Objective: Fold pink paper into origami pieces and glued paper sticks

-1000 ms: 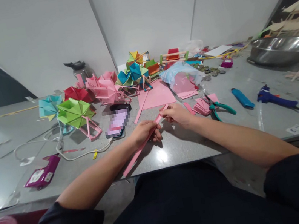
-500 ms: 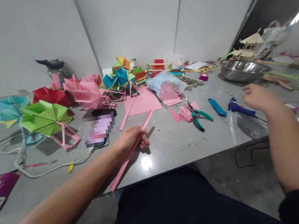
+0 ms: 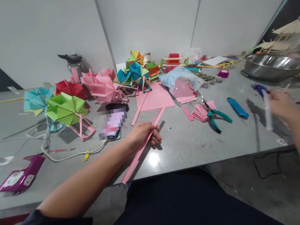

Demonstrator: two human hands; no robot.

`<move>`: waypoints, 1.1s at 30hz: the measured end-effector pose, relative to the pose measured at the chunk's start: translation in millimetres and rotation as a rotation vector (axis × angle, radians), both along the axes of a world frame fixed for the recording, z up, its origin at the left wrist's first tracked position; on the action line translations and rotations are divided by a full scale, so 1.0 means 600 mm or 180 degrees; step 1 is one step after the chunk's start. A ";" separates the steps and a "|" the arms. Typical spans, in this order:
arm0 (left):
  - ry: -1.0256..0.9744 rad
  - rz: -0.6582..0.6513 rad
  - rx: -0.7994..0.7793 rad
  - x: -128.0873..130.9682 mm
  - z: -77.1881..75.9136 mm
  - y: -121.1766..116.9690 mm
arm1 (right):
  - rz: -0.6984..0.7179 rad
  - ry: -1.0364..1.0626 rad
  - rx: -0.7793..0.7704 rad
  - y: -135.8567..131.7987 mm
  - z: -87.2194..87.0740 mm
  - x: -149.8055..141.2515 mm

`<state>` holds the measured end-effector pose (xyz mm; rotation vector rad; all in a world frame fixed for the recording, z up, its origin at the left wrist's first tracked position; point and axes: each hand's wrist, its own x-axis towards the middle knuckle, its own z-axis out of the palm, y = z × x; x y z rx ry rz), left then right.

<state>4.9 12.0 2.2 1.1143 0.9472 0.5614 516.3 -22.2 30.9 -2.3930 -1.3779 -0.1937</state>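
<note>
A long folded pink paper strip lies slantwise in my left hand, its fingers closed round it just above the table. Off to the right, my right hand grips a blue hot glue gun, lifted off the table, with a clear glue stick hanging below it; this hand is somewhat blurred. Between the hands lie green-handled pliers beside several pink paper pieces. A blue utility knife rests nearer my right hand. Flat beyond my left hand is a pink paper sheet.
Folded paper models, such as a green one, crowd the back left. A phone sits left of my left hand, its white cable curving across the table. A steel bowl stands at the back right.
My right hand has taken hold of the glue gun and lifted it from the table. My left hand keeps the pink strip. The view has turned and shifted somewhat.
</note>
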 end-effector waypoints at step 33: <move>0.0479 0.0413 -0.0053 0.001 0.005 -0.009 | 0.3045 0.3084 -0.0033 0.061 -0.088 -0.413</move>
